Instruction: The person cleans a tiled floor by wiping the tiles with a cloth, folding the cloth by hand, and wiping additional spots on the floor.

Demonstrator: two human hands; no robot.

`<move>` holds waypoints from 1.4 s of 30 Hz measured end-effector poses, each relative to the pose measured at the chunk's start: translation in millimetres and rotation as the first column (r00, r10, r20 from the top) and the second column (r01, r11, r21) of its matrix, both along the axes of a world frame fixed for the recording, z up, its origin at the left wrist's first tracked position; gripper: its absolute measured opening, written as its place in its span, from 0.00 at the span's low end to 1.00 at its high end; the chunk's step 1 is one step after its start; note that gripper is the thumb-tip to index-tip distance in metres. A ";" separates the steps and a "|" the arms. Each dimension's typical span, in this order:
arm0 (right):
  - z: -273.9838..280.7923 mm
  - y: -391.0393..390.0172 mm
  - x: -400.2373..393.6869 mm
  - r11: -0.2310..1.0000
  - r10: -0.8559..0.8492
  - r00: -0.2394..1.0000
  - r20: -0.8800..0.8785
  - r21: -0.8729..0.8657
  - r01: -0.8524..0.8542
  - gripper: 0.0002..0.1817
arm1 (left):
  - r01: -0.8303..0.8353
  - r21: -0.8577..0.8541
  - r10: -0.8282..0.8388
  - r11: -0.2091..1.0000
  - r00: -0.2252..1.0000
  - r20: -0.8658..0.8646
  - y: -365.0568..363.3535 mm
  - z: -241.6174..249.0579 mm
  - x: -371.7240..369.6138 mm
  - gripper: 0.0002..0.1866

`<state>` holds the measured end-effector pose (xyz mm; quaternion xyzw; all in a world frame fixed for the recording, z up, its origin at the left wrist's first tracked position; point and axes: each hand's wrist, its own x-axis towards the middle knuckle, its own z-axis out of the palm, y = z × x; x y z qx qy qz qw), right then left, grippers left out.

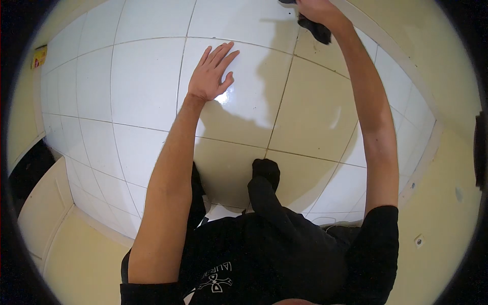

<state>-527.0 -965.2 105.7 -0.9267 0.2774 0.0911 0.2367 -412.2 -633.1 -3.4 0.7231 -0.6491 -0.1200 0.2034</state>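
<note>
My left hand (pixel 211 73) is open, fingers spread and palm down, on or just over a glossy white floor tile (pixel 145 81). It holds nothing. At the top edge of the view, my right hand (pixel 316 9) is partly cut off by the frame. A black cloth (pixel 316 31) pokes out from under it on both sides, bunched against the floor. The fingers of that hand are mostly out of sight, but the hand presses down on the cloth.
Cream walls (pixel 437 61) run along the right side and the lower left. A white door (pixel 43 213) stands at the left beside a dark opening. A small yellow packet (pixel 39 57) is by the far left wall. My black-socked foot (pixel 266 173) rests on the tiles.
</note>
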 end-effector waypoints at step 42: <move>-60.4 -32.4 -73.2 0.866 0.495 0.868 -0.045 0.100 -0.489 0.12 | -0.004 -0.032 0.004 0.999 1.000 0.001 1.6 -2.4 -0.9 0.34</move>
